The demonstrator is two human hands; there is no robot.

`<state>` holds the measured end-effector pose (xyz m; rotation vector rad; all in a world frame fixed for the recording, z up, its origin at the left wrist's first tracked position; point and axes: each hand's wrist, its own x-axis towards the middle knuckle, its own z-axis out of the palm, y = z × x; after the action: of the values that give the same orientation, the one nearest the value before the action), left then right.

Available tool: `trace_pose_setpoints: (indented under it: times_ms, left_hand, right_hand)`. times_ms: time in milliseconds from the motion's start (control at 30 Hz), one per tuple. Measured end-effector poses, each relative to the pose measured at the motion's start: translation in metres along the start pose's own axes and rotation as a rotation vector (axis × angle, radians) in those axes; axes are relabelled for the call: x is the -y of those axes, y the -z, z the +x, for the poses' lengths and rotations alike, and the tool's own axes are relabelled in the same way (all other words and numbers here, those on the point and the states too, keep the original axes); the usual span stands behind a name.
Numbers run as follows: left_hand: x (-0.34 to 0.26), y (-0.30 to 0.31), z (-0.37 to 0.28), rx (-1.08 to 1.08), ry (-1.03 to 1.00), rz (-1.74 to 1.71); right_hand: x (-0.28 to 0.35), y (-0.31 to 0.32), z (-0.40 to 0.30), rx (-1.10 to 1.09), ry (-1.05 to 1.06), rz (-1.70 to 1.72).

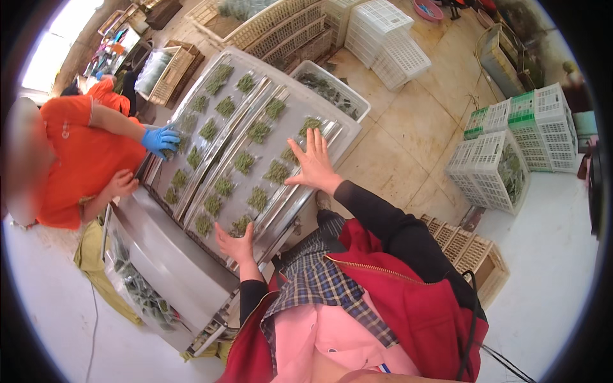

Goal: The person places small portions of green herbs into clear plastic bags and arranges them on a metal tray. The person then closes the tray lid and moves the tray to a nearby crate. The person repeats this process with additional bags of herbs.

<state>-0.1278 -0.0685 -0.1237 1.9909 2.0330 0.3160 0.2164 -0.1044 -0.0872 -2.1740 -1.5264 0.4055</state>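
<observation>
Before me is the flat metal bed of a vacuum sealing machine (299,112), with several clear plastic bags of green plant pieces (258,131) lying in rows along its long metal bars (227,151). My left hand (235,245) is at the near edge, thumb and fingers apart around a bag (241,224). My right hand (313,165) spreads its fingers over the bags at the right end, close to one green bundle (311,125) and partly covering another (289,155). Whether either palm presses on the plastic, I cannot tell. Neither hand grips anything.
Across the bed, a co-worker's blue-gloved hand (162,140) touches a bag; their bare hand (125,183) is beside the machine. The metal lid (177,249) adjoins the bed. A white tub (359,98), white crates (383,43) and more crates (483,167) stand around.
</observation>
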Motion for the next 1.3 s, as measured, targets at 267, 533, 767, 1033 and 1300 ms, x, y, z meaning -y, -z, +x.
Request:
trace_pose_setpoints:
  times_ms: [267, 533, 767, 1033, 1300]
  left_hand:
    - [-0.082, -0.002, 0.019, 0.14, 0.263, 0.112]
    - [-0.162, -0.056, 0.041, 0.034, -0.11, -0.44]
    - [-0.25, -0.073, 0.039, 0.279, 0.127, -1.098]
    - [-0.343, -0.069, 0.086, 0.349, -0.412, -1.046]
    - [-0.02, -0.014, 0.103, -0.259, -0.041, 0.186]
  right_hand:
    - [-0.034, 0.004, 0.043, 0.097, -0.115, -0.15]
    - [-0.049, 0.013, 0.061, 0.114, -0.105, -0.091]
    - [-0.076, 0.015, 0.1, -0.27, -0.189, 0.226]
    - [-0.171, 0.017, 0.118, -0.559, -0.531, 0.954]
    - [-0.074, 0.033, 0.055, -0.096, -0.105, 0.004]
